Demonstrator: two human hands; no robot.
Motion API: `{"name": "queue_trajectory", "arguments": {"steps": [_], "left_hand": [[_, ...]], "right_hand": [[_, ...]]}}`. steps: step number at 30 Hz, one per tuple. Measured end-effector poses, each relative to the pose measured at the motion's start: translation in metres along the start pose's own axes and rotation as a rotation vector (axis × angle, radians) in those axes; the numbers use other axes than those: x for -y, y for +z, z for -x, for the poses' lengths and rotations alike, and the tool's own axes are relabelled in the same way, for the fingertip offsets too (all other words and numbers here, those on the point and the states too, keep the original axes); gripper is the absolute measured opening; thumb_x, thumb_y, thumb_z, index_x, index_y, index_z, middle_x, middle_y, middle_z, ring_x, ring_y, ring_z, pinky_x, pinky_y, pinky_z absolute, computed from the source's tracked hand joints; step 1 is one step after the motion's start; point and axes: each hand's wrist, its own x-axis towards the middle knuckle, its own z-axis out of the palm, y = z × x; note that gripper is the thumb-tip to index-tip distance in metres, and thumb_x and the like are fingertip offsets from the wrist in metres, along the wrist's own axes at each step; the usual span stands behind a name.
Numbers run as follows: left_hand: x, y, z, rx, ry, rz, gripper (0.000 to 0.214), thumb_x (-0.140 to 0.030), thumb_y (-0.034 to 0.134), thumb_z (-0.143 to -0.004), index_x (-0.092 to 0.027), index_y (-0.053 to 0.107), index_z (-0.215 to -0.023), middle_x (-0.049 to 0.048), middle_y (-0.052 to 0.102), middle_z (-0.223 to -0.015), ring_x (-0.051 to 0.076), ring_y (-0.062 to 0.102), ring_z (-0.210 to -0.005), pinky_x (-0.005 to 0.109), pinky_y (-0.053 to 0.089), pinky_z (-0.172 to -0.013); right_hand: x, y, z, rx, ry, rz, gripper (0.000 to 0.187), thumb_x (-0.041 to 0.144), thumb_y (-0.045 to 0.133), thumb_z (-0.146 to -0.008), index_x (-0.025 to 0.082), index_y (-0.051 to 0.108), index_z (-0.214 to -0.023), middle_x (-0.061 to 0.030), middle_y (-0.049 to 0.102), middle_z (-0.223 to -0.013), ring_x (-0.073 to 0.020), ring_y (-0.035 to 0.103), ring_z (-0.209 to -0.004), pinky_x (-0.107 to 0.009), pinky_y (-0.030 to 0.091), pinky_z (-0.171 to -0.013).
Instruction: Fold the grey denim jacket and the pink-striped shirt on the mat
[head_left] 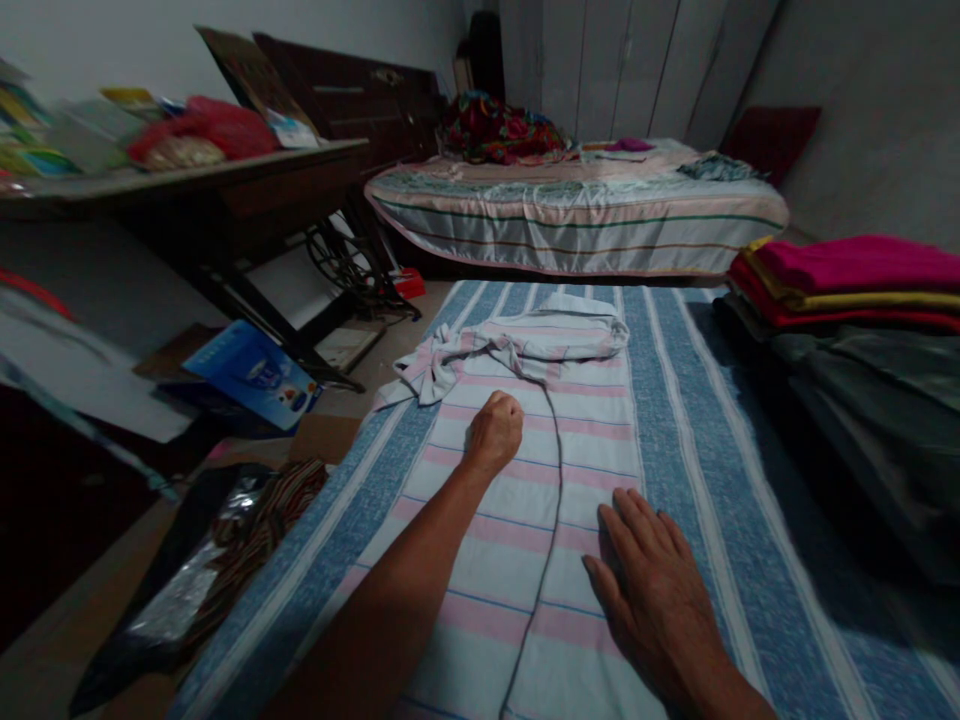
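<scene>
A pink and white striped garment lies spread on a blue and white striped sheet in front of me. My left hand reaches forward over the garment's middle, closed in a fist that rests on the cloth. Whether it pinches any fabric is hidden. Lying flat on the garment's near right part is my right hand, fingers stretched out and pressed down. The garment's far end is bunched and folded over near the collar.
A stack of folded magenta, yellow and red cloths sits at the right on dark folded fabric. A bed with a striped cover stands beyond. At the left are a sewing machine table, a blue box and bags on the floor.
</scene>
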Motion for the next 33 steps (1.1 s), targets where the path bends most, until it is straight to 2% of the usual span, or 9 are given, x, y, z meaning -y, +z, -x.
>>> {"name": "queue_trajectory", "arguments": {"steps": [8, 16, 23, 33], "left_hand": [[0.005, -0.001, -0.002, -0.017, 0.003, 0.12, 0.016, -0.015, 0.048, -0.079, -0.02, 0.052, -0.065, 0.0006, 0.056, -0.078, 0.013, 0.055, -0.074, 0.025, 0.043, -0.072], [-0.001, 0.0, 0.002, 0.024, 0.106, -0.007, 0.013, -0.016, 0.052, -0.079, -0.021, 0.056, -0.068, 0.0021, 0.059, -0.091, 0.015, 0.058, -0.081, 0.025, 0.044, -0.072], [-0.004, 0.0, 0.002, 0.03, 0.077, -0.092, 0.015, -0.017, 0.047, -0.083, -0.021, 0.056, -0.073, 0.0036, 0.06, -0.091, 0.016, 0.057, -0.084, 0.026, 0.044, -0.074], [0.003, -0.002, -0.005, -0.045, -0.03, 0.095, 0.016, -0.017, 0.046, -0.08, -0.02, 0.053, -0.066, 0.002, 0.058, -0.079, 0.015, 0.056, -0.077, 0.026, 0.044, -0.076]], "right_hand": [[-0.001, 0.001, 0.001, 0.005, -0.021, 0.039, 0.041, 0.036, 0.049, -0.088, 0.013, 0.055, -0.122, -0.0161, 0.049, -0.135, -0.0315, 0.041, -0.128, -0.049, 0.035, -0.1], [-0.001, 0.001, 0.0, -0.005, -0.016, 0.033, 0.042, 0.036, 0.048, -0.089, 0.014, 0.054, -0.124, -0.0158, 0.048, -0.136, -0.0309, 0.04, -0.128, -0.049, 0.035, -0.101], [0.0, 0.001, 0.001, 0.001, -0.014, 0.036, 0.042, 0.036, 0.048, -0.089, 0.014, 0.054, -0.124, -0.0157, 0.048, -0.136, -0.0306, 0.039, -0.129, -0.049, 0.035, -0.101], [-0.001, 0.002, 0.0, -0.002, -0.01, 0.029, 0.042, 0.037, 0.049, -0.088, 0.014, 0.053, -0.123, -0.0151, 0.048, -0.136, -0.0305, 0.04, -0.129, -0.049, 0.034, -0.101]]}}
